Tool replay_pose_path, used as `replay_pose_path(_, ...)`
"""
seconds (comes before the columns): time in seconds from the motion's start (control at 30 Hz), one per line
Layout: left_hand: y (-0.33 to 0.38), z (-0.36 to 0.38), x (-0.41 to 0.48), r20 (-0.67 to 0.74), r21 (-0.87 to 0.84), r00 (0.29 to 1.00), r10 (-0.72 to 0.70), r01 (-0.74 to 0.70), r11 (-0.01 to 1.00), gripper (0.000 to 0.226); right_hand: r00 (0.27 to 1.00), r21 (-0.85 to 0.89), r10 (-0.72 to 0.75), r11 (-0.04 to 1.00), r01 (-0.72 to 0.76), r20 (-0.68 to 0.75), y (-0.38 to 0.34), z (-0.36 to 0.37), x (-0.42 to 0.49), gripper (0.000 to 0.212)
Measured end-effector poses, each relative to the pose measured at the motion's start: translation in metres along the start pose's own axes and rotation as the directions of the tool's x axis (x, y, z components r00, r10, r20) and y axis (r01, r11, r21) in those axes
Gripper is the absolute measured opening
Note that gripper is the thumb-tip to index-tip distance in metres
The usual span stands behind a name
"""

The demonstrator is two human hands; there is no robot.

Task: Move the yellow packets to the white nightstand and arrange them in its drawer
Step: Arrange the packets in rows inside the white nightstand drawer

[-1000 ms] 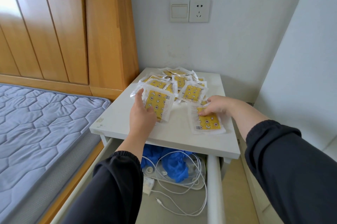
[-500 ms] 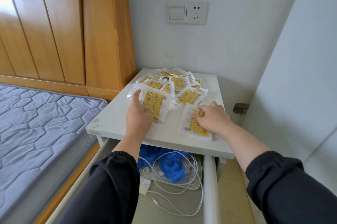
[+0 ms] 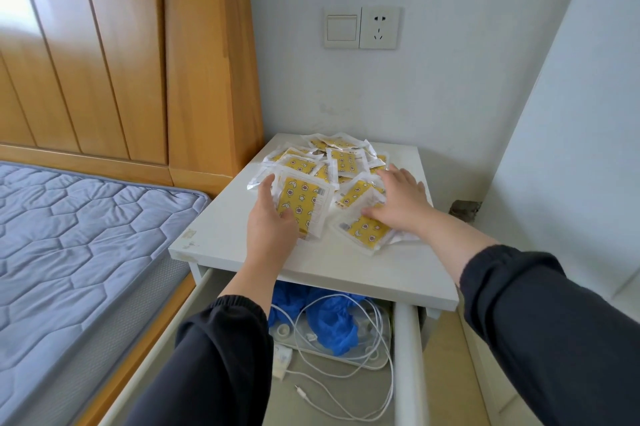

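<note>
Fingers (image 3: 288, 215) of the left hand (image 3: 272, 231) curl over the lower corner of one yellow packet with a star-and-moon print in a clear plastic sleeve (image 3: 304, 200). The thumb runs up its left edge. That's a grip, and the packet sits tilted off the surface.

Fingers (image 3: 403, 179) of the right hand (image 3: 401, 203) are straight and spread, pressing flat on the right side of the loose pile of matching yellow packets (image 3: 332, 162). Nothing is held. The thumb rests on a near packet at the pile's front right.

All packets in view are on top of the white nightstand (image 3: 235, 245), bunched toward the back and middle. I see none in the drawer.

The white pull-out drawer (image 3: 405, 356) is open below the top. It holds crumpled blue material (image 3: 334, 321), a tangle of white cables (image 3: 372, 353) and a small white plug block (image 3: 282, 358). Its back part is hidden under the top.

To the left are a grey-blue quilted mattress (image 3: 86, 235) and a wooden headboard (image 3: 104, 61).

Step, as I read it: the move to the nightstand looks done, and this is gathering and squaring the pile before loading the drawer.

Next move calls for:
- raking loose packets into the held one to build a stack
- closing both hands on the stack and bringing it forward over the front edge and down
- landing it on free drawer floor near the front, or pushing the cables aside first

Risk: the sleeves look slick, so a loosely held stack may fan out.
</note>
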State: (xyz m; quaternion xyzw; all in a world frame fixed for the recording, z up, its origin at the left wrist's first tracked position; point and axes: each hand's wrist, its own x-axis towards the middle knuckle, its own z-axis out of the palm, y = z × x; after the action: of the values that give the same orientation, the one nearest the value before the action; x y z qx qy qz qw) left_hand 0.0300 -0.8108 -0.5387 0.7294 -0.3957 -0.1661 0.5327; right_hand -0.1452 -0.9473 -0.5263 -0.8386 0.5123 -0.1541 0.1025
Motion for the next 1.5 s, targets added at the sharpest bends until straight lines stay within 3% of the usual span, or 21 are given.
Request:
replay_pose_path(0.2,-0.002,0.001,0.002,0.001,-0.005,1.000,0.004,-0.004,1.000,0.061,0.962,0.021,0.183,0.981,-0.191,0.202,-0.016,-0.003,0.034,0.098)
replay_pose_path(0.33,-0.003,0.001,0.002,0.003,-0.007,1.000,0.012,-0.012,1.000,0.061,0.954,-0.155,0.222,0.969,-0.192,0.203,-0.023,-0.006,0.045,0.094)
replay_pose_path(0.43,-0.004,0.001,0.003,0.005,-0.009,1.000,0.007,-0.007,1.000,0.061,0.938,-0.151,0.250,0.964,-0.218,0.239,-0.026,-0.008,0.050,0.091)
replay_pose_path(0.57,-0.004,0.001,0.003,0.009,-0.009,1.000,-0.001,0.001,1.000,0.061,0.907,0.022,0.283,0.952,-0.305,0.311,-0.027,-0.006,0.053,0.091)
replay_pose_path(0.7,-0.004,0.002,0.003,0.009,0.000,1.000,0.001,-0.001,1.000,0.061,0.921,0.047,0.298,0.947,-0.319,0.251,-0.027,-0.002,0.051,0.088)
replay_pose_path(0.9,-0.005,0.002,0.004,0.000,0.001,1.000,0.009,-0.009,1.000,0.060,0.922,0.177,0.364,0.907,-0.383,0.128,-0.024,-0.009,0.047,0.048)
replay_pose_path(1.1,-0.002,0.000,0.001,0.000,-0.027,1.000,-0.031,0.031,0.999,0.061,0.918,0.560,0.391,0.749,-0.354,0.057,-0.004,-0.006,0.022,0.057)
replay_pose_path(1.17,-0.001,-0.004,-0.003,0.020,-0.047,0.998,-0.066,0.067,0.997,0.063,0.919,0.631,0.390,0.701,-0.332,0.050,-0.003,-0.004,0.009,0.048)
replay_pose_path(1.27,0.000,-0.009,-0.015,0.035,-0.082,0.994,-0.105,0.108,0.991,0.061,0.925,0.699,0.379,0.656,-0.285,0.021,-0.007,-0.006,-0.014,0.053)
replay_pose_path(1.37,0.000,-0.012,-0.033,0.040,-0.097,0.992,-0.121,0.125,0.987,0.053,0.947,0.755,0.321,0.619,-0.214,0.005,-0.016,-0.015,-0.043,0.025)
replay_pose_path(1.5,-0.010,-0.023,-0.063,0.056,-0.374,0.972,-0.227,0.231,0.898,0.034,0.944,0.848,0.331,0.499,-0.178,0.004,-0.031,-0.026,-0.090,0.014)
